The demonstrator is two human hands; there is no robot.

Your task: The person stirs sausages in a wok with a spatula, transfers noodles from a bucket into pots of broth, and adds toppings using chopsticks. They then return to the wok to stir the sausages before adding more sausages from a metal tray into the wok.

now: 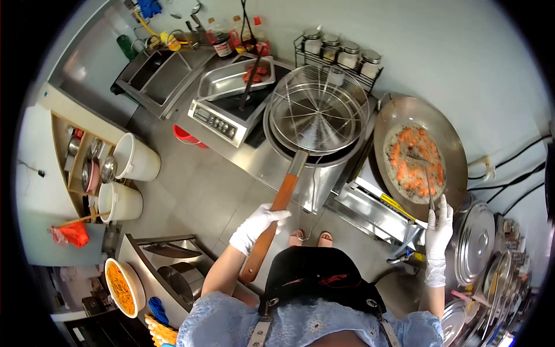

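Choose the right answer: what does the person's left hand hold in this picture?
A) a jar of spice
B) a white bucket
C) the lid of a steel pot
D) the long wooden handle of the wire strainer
D: the gloved left hand grips the wooden handle of the wire strainer, which rests over a pot, while the right hand holds a thin utensil in the wok.
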